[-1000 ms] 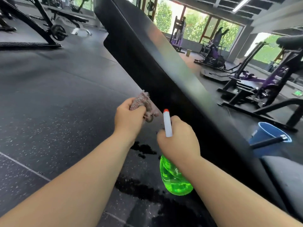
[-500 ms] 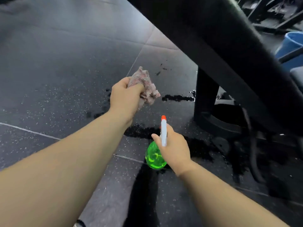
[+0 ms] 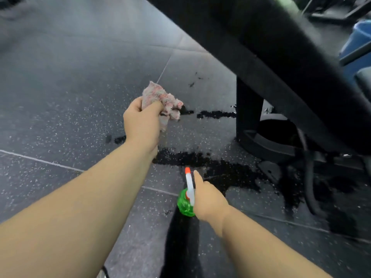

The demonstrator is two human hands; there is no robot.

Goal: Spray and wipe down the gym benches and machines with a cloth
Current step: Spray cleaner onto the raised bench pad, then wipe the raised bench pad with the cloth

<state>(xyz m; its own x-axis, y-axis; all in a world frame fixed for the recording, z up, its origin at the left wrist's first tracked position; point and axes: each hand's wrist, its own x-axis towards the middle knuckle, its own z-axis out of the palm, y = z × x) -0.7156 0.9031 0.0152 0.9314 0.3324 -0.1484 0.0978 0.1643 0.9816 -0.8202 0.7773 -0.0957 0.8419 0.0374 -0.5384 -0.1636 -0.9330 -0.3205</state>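
While poised above the wet-streaked floor beside a black bench: gripping a bunched pinkish cloth in the curled fingers of the left hand; clasping a green spray bottle in the right hand, forefinger straight beside its white nozzle.

Below me lay a dark grey rubber tile floor, flecked with white and crossed by thin pale seams, with black wet patches spread over it in blotches and streaks, and a blurred blue plastic bucket at my far right.
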